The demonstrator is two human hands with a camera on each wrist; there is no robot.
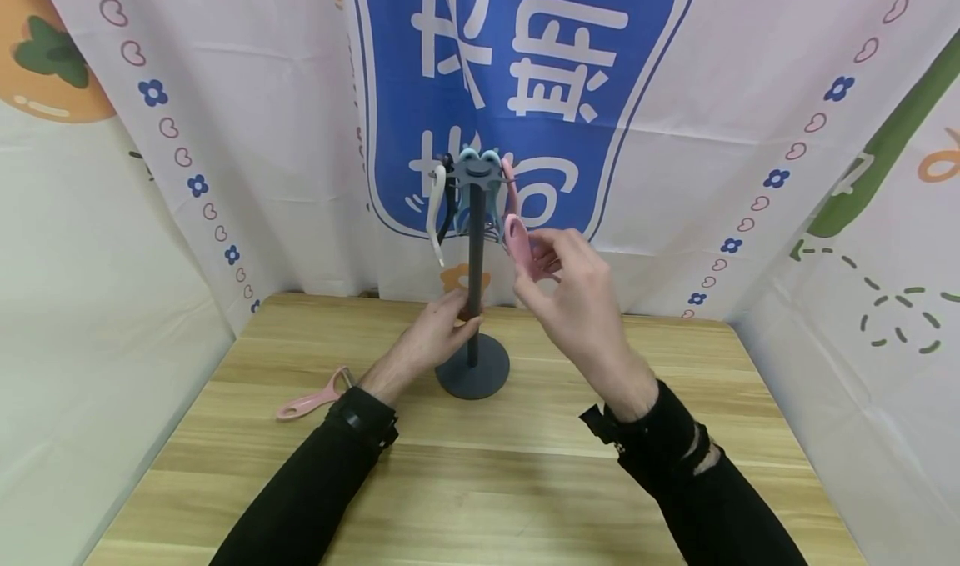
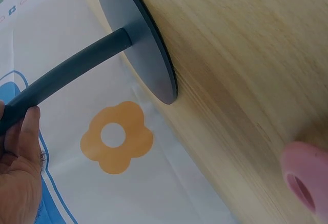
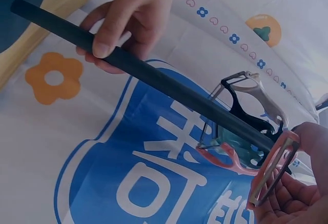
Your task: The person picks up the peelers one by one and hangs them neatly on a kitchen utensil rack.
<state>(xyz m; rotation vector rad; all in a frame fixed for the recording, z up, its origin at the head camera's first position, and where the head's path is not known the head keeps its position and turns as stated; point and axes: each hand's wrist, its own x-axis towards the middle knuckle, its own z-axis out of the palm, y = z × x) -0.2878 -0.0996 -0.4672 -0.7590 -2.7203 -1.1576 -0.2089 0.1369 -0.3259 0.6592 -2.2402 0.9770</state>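
A dark grey stand (image 1: 475,283) with a round base (image 1: 473,376) rises from the wooden table (image 1: 480,466). Several peelers hang from its top (image 1: 474,174): white (image 1: 434,212), black, blue and pink. My left hand (image 1: 442,333) grips the pole low down; the thumb (image 3: 105,37) lies across the pole (image 3: 154,78). My right hand (image 1: 573,287) holds a pink peeler (image 1: 518,245) by its handle, just right of the pole; its head (image 3: 271,175) sits near the hooks. Another pink peeler (image 1: 311,398) lies on the table to the left, its handle end (image 2: 306,183) showing in the left wrist view.
A printed cloth backdrop (image 1: 525,91) encloses the table at the back and both sides. The stand's base (image 2: 138,39) sits near the table's far edge.
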